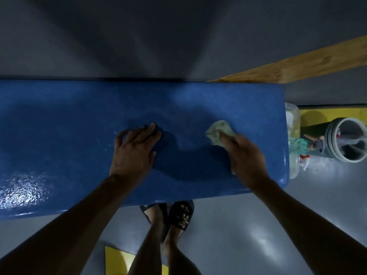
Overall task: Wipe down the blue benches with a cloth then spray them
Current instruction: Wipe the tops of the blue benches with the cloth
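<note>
Bench (pixel 79 120) | right hand (pixel 245 155) grips cloth (pixel 218 132) | left hand (pixel 135 149) flat, open | spray bottle (pixel 297 145) beside end

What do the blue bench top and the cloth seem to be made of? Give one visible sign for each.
Blue bench: probably glossy vinyl or painted coating; pebbled texture glints under the light. Cloth, held in the right hand: soft pale woven fabric; it crumples into folds.
</note>
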